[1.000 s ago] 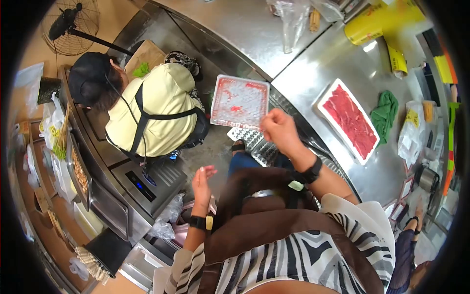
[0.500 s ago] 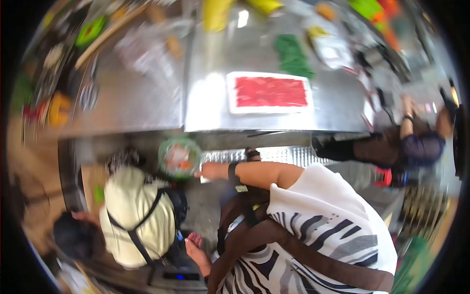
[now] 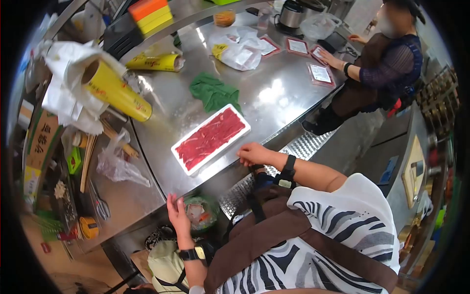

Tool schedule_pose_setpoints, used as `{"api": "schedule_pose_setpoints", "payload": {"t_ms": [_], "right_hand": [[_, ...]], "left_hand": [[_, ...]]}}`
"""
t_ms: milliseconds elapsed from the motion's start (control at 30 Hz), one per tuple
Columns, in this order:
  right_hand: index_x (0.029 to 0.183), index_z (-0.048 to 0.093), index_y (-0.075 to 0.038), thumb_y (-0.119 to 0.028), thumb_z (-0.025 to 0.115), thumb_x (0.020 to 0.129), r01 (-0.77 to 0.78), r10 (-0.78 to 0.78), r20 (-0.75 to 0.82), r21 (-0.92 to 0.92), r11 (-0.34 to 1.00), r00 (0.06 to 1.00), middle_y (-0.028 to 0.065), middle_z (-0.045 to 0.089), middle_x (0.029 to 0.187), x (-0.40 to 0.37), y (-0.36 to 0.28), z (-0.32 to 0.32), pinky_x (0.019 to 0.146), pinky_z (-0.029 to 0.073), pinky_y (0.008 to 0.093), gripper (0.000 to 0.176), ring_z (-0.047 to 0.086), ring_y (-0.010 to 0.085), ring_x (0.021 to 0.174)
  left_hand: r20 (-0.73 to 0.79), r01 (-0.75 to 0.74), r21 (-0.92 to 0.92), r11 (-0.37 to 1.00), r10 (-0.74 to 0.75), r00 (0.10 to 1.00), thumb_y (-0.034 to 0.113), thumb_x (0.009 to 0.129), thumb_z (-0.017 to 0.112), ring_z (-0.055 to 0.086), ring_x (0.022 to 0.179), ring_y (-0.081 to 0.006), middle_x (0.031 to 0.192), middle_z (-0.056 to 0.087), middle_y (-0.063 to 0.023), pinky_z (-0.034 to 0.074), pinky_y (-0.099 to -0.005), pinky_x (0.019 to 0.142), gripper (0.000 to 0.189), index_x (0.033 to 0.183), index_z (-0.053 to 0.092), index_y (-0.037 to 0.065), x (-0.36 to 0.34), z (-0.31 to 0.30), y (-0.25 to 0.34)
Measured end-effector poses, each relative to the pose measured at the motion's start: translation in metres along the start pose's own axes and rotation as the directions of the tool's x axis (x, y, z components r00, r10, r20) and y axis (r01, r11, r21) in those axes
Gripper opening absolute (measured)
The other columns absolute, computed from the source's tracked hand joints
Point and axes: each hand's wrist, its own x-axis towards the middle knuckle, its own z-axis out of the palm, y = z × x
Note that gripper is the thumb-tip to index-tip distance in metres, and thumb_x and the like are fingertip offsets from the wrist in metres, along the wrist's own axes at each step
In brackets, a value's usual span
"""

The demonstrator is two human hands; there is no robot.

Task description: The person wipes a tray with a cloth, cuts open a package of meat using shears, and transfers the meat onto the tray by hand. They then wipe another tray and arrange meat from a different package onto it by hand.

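Note:
A white foam tray point(image 3: 182, 165) filled with thin slices of red raw meat point(image 3: 210, 138) lies at a slant near the front edge of the steel table point(image 3: 264, 112). My left hand point(image 3: 179, 214) is in front of the table edge, its fingers spread and nothing in them. Just right of the tray and apart from it, my right hand point(image 3: 253, 154) hovers by the edge with its fingers curled in. What those fingers hold, if anything, is hidden. Behind the tray lies a crumpled green cloth point(image 3: 214, 91).
Yellow film rolls point(image 3: 120, 93) lie to the left. Scissors point(image 3: 102, 208) and a plastic bag point(image 3: 120, 159) rest on the left table. A lined bin point(image 3: 203, 213) stands below. At right, a co-worker point(image 3: 387, 68) touches packed trays point(image 3: 320, 73). Another person's light-coloured back point(image 3: 164, 262) shows below.
My view has turned, so the table now runs diagonally. My right hand has moved from above the bin to beside the tray. My left hand has risen toward the table edge.

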Motion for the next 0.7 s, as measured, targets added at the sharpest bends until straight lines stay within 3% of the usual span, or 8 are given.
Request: {"api": "schedule_pose_setpoints", "payload": {"t_ms": [100,200,300,400,467,600,667,700], "right_hand": [[0.096,0.062,-0.002,-0.029,0.056,0.095,0.013,-0.011,-0.030,0.060,0.998,1.000,0.0050,0.066,0.080,0.008,0.002,-0.039,0.057,0.052,0.0259,0.028,0.063,0.0123,0.064],[0.098,0.062,-0.001,-0.026,0.055,0.097,0.057,-0.055,-0.033,0.041,0.998,0.998,0.0050,0.066,0.080,0.014,0.008,-0.074,0.058,0.052,0.0256,0.026,0.062,0.0119,0.065],[0.103,0.062,-0.001,-0.024,0.054,0.097,0.089,-0.090,-0.038,-0.012,0.996,0.995,0.0056,0.066,0.082,0.018,0.019,-0.115,0.060,0.052,0.0258,0.025,0.062,0.0119,0.068],[0.106,0.062,-0.001,-0.024,0.056,0.095,0.055,-0.058,-0.052,-0.073,0.996,0.997,0.0062,0.065,0.083,0.022,0.027,-0.159,0.062,0.052,0.0264,0.026,0.062,0.0127,0.069],[0.109,0.060,0.000,-0.023,0.056,0.095,0.005,0.011,-0.143,0.113,0.994,0.990,0.0073,0.065,0.085,0.021,0.019,-0.187,0.063,0.052,0.0266,0.027,0.062,0.0131,0.070],[0.114,0.057,0.001,-0.021,0.056,0.094,0.104,-0.073,-0.229,0.124,0.987,0.971,0.0085,0.065,0.087,0.051,0.015,-0.209,0.063,0.052,0.0274,0.029,0.062,0.0136,0.071],[0.119,0.053,0.003,-0.019,0.055,0.094,0.153,-0.126,-0.259,0.086,0.985,0.958,0.0092,0.065,0.088,0.074,0.009,-0.210,0.064,0.053,0.0279,0.033,0.063,0.0145,0.071],[0.119,0.053,0.003,-0.019,0.055,0.094,0.145,-0.116,-0.258,0.095,0.985,0.959,0.0092,0.065,0.088,0.083,0.002,-0.210,0.064,0.053,0.0279,0.033,0.063,0.0145,0.071]], "left_hand": [[0.031,-0.031,0.112,0.993,0.028,0.999,0.018,0.099,0.050,0.057,0.107,-0.0206,0.134,0.048,-0.0159,0.048,-0.0310,0.091,0.051,0.143,0.033,0.000,0.060,0.036,-0.008],[-0.001,0.107,0.071,0.992,-0.107,0.994,0.017,0.099,0.048,0.059,0.099,-0.0200,0.129,0.052,-0.0151,0.052,-0.0303,0.081,0.047,0.140,0.038,-0.002,0.098,0.068,-0.015],[-0.141,0.220,0.217,0.951,-0.192,0.971,0.017,0.099,0.045,0.061,0.087,-0.0168,0.113,0.061,-0.0112,0.053,-0.0275,0.062,0.037,0.131,0.050,-0.002,0.109,0.085,-0.014],[-0.136,0.235,0.142,0.962,-0.216,0.967,0.017,0.099,0.046,0.061,0.088,-0.0145,0.113,0.061,-0.0100,0.052,-0.0256,0.061,0.036,0.130,0.050,-0.002,0.103,0.103,-0.006],[-0.169,0.255,0.143,0.956,-0.230,0.958,0.016,0.098,0.049,0.060,0.087,-0.0134,0.112,0.061,-0.0085,0.051,-0.0247,0.062,0.035,0.129,0.051,-0.001,0.096,0.126,0.007],[-0.183,0.324,0.234,0.917,-0.285,0.941,0.015,0.096,0.055,0.060,0.085,-0.0133,0.104,0.064,-0.0085,0.050,-0.0249,0.067,0.034,0.125,0.053,-0.003,0.090,0.161,0.032],[-0.154,0.197,0.492,0.848,-0.138,0.978,0.013,0.094,0.056,0.060,0.083,-0.0139,0.098,0.065,-0.0095,0.048,-0.0254,0.068,0.031,0.120,0.055,-0.005,0.093,0.162,0.030],[-0.182,0.193,0.488,0.851,-0.117,0.976,0.011,0.093,0.056,0.059,0.077,-0.0137,0.089,0.065,-0.0083,0.046,-0.0258,0.067,0.029,0.116,0.056,-0.007,0.095,0.166,0.034]]}}
